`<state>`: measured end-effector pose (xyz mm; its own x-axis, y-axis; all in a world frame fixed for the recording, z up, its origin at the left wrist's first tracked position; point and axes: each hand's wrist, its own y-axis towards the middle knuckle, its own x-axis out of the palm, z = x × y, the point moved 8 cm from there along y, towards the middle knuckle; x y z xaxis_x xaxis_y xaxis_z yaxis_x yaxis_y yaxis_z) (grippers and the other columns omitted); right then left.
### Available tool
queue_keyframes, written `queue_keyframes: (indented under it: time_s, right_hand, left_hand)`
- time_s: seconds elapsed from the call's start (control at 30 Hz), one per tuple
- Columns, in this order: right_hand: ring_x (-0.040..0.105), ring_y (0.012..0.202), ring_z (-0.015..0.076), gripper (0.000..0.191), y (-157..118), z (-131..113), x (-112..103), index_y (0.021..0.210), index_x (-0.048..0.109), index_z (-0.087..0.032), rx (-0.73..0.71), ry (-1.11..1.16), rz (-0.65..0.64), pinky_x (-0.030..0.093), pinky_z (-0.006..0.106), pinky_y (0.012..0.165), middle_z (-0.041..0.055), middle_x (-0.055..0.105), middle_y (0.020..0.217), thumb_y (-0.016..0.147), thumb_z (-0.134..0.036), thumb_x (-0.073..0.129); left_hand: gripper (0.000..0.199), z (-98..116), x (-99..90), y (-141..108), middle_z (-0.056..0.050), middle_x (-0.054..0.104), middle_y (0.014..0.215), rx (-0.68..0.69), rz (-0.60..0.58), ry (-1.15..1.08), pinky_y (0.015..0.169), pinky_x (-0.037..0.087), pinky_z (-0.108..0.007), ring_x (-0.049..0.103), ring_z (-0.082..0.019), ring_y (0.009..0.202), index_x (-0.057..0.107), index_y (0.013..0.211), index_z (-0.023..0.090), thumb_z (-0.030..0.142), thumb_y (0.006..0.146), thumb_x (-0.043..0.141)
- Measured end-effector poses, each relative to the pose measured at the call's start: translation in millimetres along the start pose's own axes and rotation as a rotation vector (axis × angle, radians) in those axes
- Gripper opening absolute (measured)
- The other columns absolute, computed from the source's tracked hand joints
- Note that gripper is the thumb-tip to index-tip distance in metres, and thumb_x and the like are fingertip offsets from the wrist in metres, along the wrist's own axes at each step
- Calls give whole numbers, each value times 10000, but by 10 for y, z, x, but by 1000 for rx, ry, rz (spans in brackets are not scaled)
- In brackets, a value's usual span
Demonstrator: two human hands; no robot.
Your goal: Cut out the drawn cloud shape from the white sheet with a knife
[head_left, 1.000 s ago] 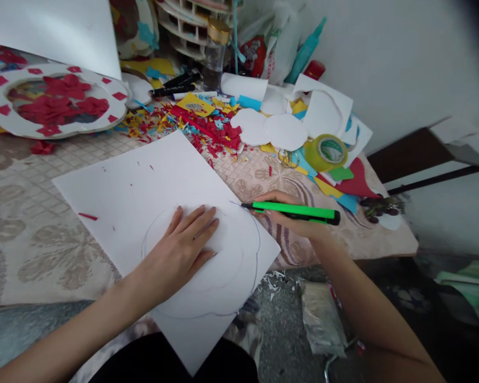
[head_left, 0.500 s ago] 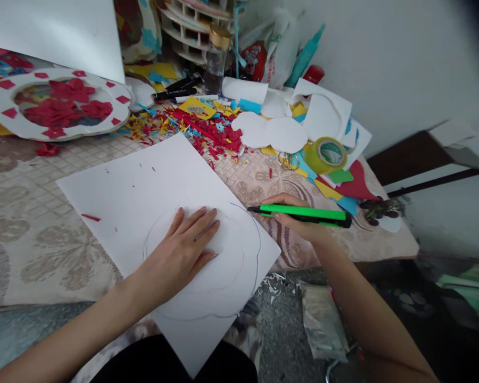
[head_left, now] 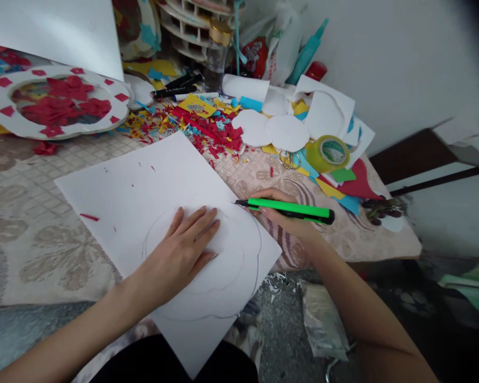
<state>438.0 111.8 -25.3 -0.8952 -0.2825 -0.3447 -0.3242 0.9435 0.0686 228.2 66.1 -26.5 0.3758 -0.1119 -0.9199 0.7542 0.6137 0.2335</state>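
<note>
A white sheet (head_left: 115, 191) lies at an angle across the table's front edge, its near corner reaching over my lap. A scalloped outline with a fainter inner oval is marked on it. My left hand (head_left: 189, 239) rests flat on the sheet inside the outline, fingers spread. In my right hand (head_left: 279, 213) is a green and black utility knife (head_left: 291, 209), gripped like a pen. Its tip meets the sheet at the upper right of the outline. A thin red scrap (head_left: 89, 217) lies on the sheet's left part.
Coloured paper scraps (head_left: 219, 133) cover the table behind the sheet. A roll of yellow tape (head_left: 329, 153), white paper cutouts (head_left: 288, 133) and a gold-capped bottle (head_left: 216, 56) stand or lie further back. At the left sits a scalloped white frame with red pieces (head_left: 120, 114).
My right hand has moved the utility knife to the left and slightly up along the outline. My left hand stays in place on the sheet.
</note>
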Motion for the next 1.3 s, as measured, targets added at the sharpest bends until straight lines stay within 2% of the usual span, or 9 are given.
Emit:
queue_keyframes:
  time_s: [0.23,0.37,0.5,0.67,0.87,1.07,1.2,1.3]
  right_hand:
    - [655,936,170,279,45,-180,25,1174,670,-252,-61,-109,9,518,309,825,25,708,1035,900,-277,623]
    - [642,978,184,249,83,-322,56,1130,684,-242,-78,-165,-44,508,308,831,33,709,1005,896,-271,603]
    - [643,910,172,230,136,-378,56,1090,690,-217,-101,-198,-92,509,287,763,44,698,1008,897,-293,591]
    - [656,840,155,234,135,-283,39,1110,682,-216,-74,-176,-119,522,279,731,36,693,964,904,-280,590]
    - [693,913,170,214,-17,-121,-43,1121,665,-230,-2,-59,-81,555,298,797,42,716,1002,923,-273,598]
    - [679,937,174,240,-149,-129,-133,1119,677,-249,-16,-162,-34,536,298,795,27,723,1018,894,-229,598]
    - [694,911,172,236,-298,2,-251,1101,687,-262,37,-181,36,544,297,789,16,733,1007,876,-216,628]
    - [715,931,194,222,-455,171,-341,1111,682,-265,103,-70,158,565,338,832,30,733,1037,891,-271,647]
  left_hand:
    - [421,7,-7,0,-166,458,1504,-2,13,-10,1132,327,-649,399,-342,1414,513,1376,99,254,985,496]
    - [423,4,-2,3,-170,456,1505,-7,5,-32,1137,314,-652,392,-342,1419,512,1378,98,251,984,501]
    - [419,0,2,8,-170,449,1510,-9,-22,-14,1127,329,-654,398,-342,1416,515,1375,99,257,988,494]
    - [424,10,-13,4,-166,450,1510,9,-7,21,1106,356,-659,405,-346,1410,509,1380,94,270,994,483]
    - [428,2,11,-4,-160,442,1518,-2,-15,14,1127,334,-647,391,-335,1421,508,1385,99,278,997,482]
    - [427,-19,20,-9,-156,435,1524,-16,-9,-12,1144,312,-639,379,-329,1430,510,1387,108,283,998,480]
    - [426,-14,10,-6,-162,441,1518,-5,1,-5,1133,325,-647,388,-339,1422,512,1383,100,277,996,483]
    - [424,-3,-2,-3,-171,453,1507,7,16,12,1115,343,-660,399,-350,1413,513,1377,86,268,995,483]
